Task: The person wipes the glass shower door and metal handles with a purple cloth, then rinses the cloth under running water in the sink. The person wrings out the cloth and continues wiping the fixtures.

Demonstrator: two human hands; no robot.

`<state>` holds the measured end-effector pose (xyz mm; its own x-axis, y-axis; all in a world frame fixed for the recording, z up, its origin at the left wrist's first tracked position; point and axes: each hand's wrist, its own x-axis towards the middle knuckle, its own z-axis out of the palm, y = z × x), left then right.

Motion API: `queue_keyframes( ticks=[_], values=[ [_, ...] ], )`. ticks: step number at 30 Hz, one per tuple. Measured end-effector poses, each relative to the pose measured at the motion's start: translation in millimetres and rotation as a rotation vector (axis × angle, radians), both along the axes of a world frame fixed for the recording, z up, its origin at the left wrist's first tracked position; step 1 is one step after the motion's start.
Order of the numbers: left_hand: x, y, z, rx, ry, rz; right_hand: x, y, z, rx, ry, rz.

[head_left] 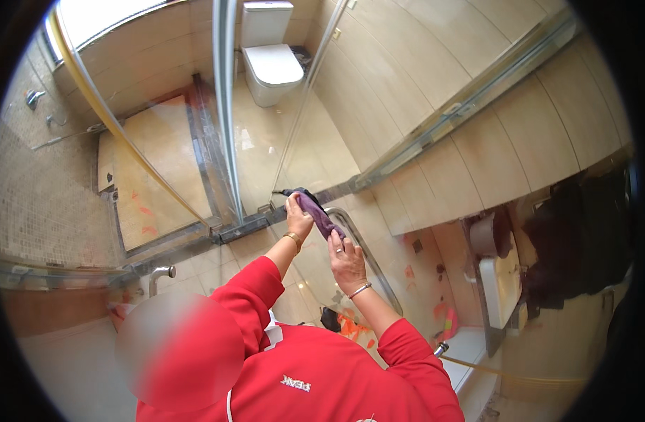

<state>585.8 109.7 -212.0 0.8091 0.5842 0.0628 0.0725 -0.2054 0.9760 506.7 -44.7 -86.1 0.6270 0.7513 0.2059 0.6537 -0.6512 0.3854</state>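
My left hand [299, 216] is closed around the upper end of a purple cloth [314, 211]. A dark strip [298, 191] shows along the cloth's far edge and sticks out past my left fingers; I cannot make out what it is. My right hand [347, 264] grips the lower end of the cloth, fingers bent over it. The cloth is stretched between both hands. Just right of the cloth runs a curved metal bar [364, 253]; whether the cloth touches it I cannot tell.
Ahead, past a glass panel frame [227, 119], stands a white toilet [273, 70]. A shower area with a tan floor [153, 169] lies at left, a tap [162, 273] nearer me. At right are a white basin [500, 288] and a purple bucket [485, 235].
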Motion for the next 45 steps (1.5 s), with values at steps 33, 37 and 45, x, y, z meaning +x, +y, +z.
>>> queue_keyframes(
  ticks=[33, 37, 45],
  values=[
    [-118.1, -172.5, 385.1, 0.964, -1.441, -0.473, -216.4, -227.6, 201.0, 0.323, -0.952, -0.708],
    [-127.4, -168.5, 260.0, 1.240, -1.490, -0.763, -238.5, -209.2, 128.1, 0.605, -0.446, -0.765],
    [-138.7, -161.9, 129.0, 0.976, -1.052, -1.029, -225.5, -169.5, 142.4, 0.730, -0.450, -0.798]
  ],
)
